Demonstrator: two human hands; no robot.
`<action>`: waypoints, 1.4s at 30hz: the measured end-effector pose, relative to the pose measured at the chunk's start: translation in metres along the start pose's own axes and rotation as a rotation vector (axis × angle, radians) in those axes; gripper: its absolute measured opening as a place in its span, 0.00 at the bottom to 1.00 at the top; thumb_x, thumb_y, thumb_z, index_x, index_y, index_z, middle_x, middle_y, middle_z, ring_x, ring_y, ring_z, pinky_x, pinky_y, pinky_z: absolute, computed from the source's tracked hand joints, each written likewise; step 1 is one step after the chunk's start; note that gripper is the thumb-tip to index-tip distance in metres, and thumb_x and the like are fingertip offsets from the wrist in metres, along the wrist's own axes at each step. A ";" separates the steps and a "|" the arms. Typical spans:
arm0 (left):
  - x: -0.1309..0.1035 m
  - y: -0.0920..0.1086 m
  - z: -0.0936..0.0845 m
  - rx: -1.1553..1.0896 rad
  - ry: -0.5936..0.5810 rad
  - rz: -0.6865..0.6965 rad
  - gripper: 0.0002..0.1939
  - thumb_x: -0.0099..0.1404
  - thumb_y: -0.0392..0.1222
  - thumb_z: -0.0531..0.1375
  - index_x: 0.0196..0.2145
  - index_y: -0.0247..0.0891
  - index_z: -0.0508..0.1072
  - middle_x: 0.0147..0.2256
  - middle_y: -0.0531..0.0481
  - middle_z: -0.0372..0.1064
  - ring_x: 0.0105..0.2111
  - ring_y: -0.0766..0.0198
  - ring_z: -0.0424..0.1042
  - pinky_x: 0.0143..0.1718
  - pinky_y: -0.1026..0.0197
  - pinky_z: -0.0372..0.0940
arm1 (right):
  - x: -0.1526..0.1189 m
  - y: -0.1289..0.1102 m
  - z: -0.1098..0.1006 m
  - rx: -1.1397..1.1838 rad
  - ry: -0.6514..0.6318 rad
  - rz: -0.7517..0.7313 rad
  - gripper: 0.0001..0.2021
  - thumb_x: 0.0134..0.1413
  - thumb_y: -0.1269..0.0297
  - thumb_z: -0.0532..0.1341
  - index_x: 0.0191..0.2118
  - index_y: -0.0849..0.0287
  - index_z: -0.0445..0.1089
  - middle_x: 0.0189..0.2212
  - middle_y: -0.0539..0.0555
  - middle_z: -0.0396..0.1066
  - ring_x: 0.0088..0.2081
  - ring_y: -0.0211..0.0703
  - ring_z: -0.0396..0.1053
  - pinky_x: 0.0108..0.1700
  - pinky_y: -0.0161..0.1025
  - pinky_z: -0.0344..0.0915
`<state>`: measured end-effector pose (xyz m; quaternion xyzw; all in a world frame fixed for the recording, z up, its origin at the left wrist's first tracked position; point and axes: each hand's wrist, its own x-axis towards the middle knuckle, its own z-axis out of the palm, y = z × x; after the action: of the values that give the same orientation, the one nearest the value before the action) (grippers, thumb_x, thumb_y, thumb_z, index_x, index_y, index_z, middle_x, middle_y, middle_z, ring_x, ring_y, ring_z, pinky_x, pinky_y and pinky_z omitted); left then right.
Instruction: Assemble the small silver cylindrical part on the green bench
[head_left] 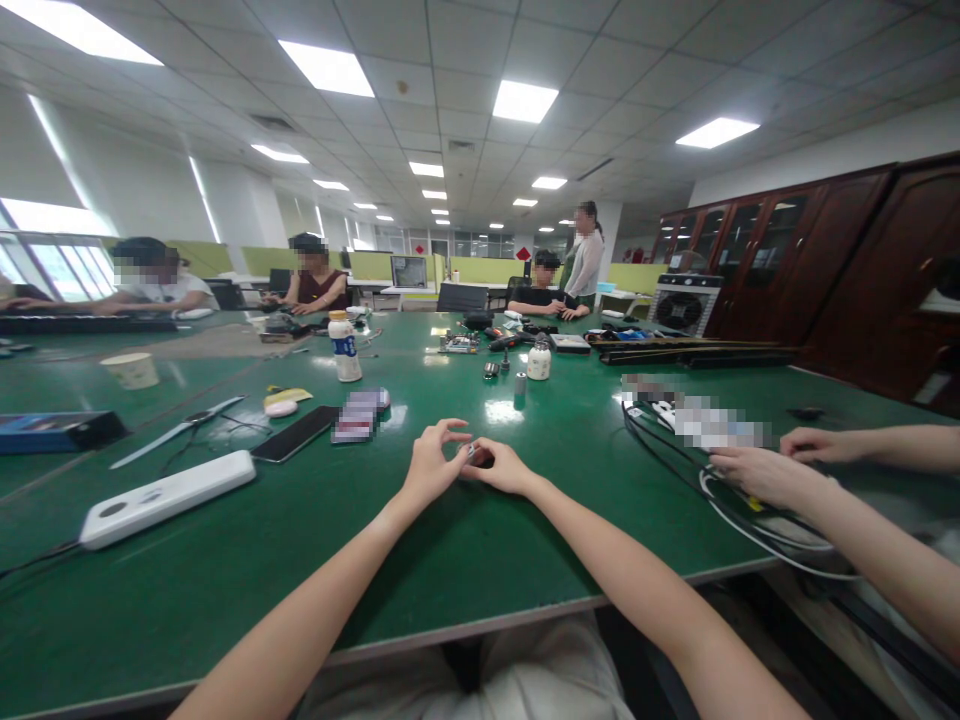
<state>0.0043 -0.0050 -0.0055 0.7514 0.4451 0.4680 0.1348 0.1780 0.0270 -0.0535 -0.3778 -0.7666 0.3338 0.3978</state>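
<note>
Over the green table [420,570], my left hand [435,462] and my right hand [501,467] meet at the fingertips. Between them is a small silvery object [471,452], mostly covered by the fingers and too small to name. Both hands are closed on it in a pinch; some left fingers stretch out above it. Beyond the hands stand a small grey-green cylinder [520,390] and a white round bottle [538,360]. A black flat slab [298,433] and a phone-like item [360,415] lie to the left.
A white power strip [169,500] lies at left, near a paper cup [132,371] and a blue box [60,432]. A labelled bottle [344,347] stands farther back. At right, another person's hands [772,475] work beside cables [667,455]. Other people sit across the table.
</note>
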 end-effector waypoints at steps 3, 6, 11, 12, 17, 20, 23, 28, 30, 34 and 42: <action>0.001 0.000 -0.002 0.062 0.031 -0.004 0.16 0.58 0.41 0.64 0.44 0.42 0.71 0.36 0.48 0.80 0.43 0.51 0.75 0.50 0.47 0.63 | -0.001 -0.002 0.000 -0.013 -0.004 0.008 0.18 0.46 0.51 0.70 0.38 0.58 0.70 0.30 0.49 0.71 0.32 0.40 0.69 0.39 0.39 0.66; 0.001 0.000 -0.003 0.041 0.027 -0.018 0.17 0.59 0.42 0.63 0.46 0.41 0.70 0.33 0.50 0.80 0.42 0.51 0.76 0.50 0.47 0.63 | -0.001 -0.004 0.000 -0.009 -0.008 0.009 0.18 0.46 0.51 0.70 0.37 0.58 0.70 0.30 0.49 0.71 0.32 0.40 0.69 0.39 0.39 0.66; 0.001 0.000 0.000 -0.019 -0.012 0.004 0.19 0.59 0.39 0.62 0.49 0.42 0.70 0.37 0.49 0.80 0.45 0.52 0.75 0.52 0.48 0.63 | 0.000 -0.001 0.001 0.000 -0.005 -0.001 0.18 0.46 0.53 0.70 0.39 0.59 0.70 0.31 0.50 0.72 0.33 0.40 0.69 0.39 0.38 0.66; 0.001 0.000 0.000 -0.009 -0.004 0.007 0.18 0.59 0.40 0.62 0.48 0.43 0.71 0.38 0.48 0.80 0.44 0.52 0.75 0.51 0.48 0.63 | 0.000 -0.001 0.001 -0.005 -0.003 0.000 0.18 0.46 0.53 0.70 0.39 0.59 0.70 0.31 0.50 0.71 0.33 0.40 0.69 0.39 0.38 0.66; 0.002 -0.001 -0.002 0.000 0.014 -0.031 0.18 0.59 0.41 0.63 0.47 0.43 0.70 0.33 0.50 0.80 0.41 0.52 0.76 0.49 0.48 0.65 | 0.000 -0.002 0.001 -0.028 -0.005 0.000 0.19 0.46 0.51 0.70 0.38 0.58 0.70 0.30 0.49 0.71 0.32 0.40 0.68 0.38 0.38 0.66; 0.001 -0.001 -0.001 -0.039 -0.011 -0.013 0.20 0.59 0.37 0.61 0.50 0.43 0.69 0.37 0.49 0.80 0.45 0.53 0.75 0.51 0.48 0.64 | 0.000 0.000 0.001 -0.008 -0.002 0.003 0.19 0.46 0.52 0.70 0.39 0.58 0.70 0.31 0.49 0.72 0.33 0.40 0.69 0.39 0.38 0.66; 0.001 0.000 0.000 -0.004 0.008 0.003 0.19 0.58 0.38 0.62 0.48 0.42 0.70 0.40 0.48 0.79 0.45 0.53 0.74 0.50 0.49 0.64 | 0.000 0.001 0.001 -0.003 0.002 0.014 0.19 0.46 0.52 0.70 0.40 0.59 0.70 0.31 0.50 0.72 0.33 0.40 0.69 0.39 0.38 0.66; 0.001 0.001 -0.002 0.013 0.003 -0.048 0.18 0.58 0.40 0.62 0.48 0.43 0.70 0.33 0.50 0.79 0.42 0.52 0.75 0.49 0.48 0.64 | 0.000 0.000 0.001 -0.004 -0.006 0.014 0.19 0.46 0.52 0.70 0.39 0.58 0.70 0.31 0.49 0.72 0.34 0.40 0.70 0.40 0.38 0.67; 0.001 0.001 -0.002 -0.035 -0.026 -0.039 0.19 0.58 0.37 0.60 0.49 0.43 0.69 0.36 0.50 0.79 0.44 0.53 0.75 0.51 0.48 0.63 | 0.000 0.000 0.001 0.011 -0.007 0.015 0.19 0.46 0.52 0.71 0.39 0.58 0.70 0.31 0.50 0.73 0.34 0.41 0.70 0.40 0.39 0.67; 0.001 0.001 -0.001 -0.022 -0.002 -0.004 0.18 0.58 0.40 0.62 0.48 0.43 0.70 0.40 0.48 0.79 0.45 0.52 0.74 0.50 0.49 0.64 | 0.000 -0.001 0.001 0.005 -0.007 0.029 0.19 0.46 0.53 0.71 0.39 0.59 0.70 0.31 0.50 0.72 0.34 0.41 0.70 0.40 0.39 0.67; 0.002 0.001 -0.002 -0.059 -0.022 -0.011 0.20 0.58 0.35 0.60 0.49 0.42 0.69 0.38 0.49 0.80 0.47 0.54 0.75 0.54 0.49 0.62 | 0.000 -0.002 0.001 -0.012 0.001 0.013 0.19 0.45 0.52 0.70 0.38 0.59 0.70 0.31 0.50 0.72 0.33 0.40 0.69 0.40 0.39 0.67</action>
<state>0.0032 -0.0050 -0.0024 0.7496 0.4340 0.4719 0.1642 0.1764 0.0257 -0.0522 -0.3855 -0.7659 0.3315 0.3937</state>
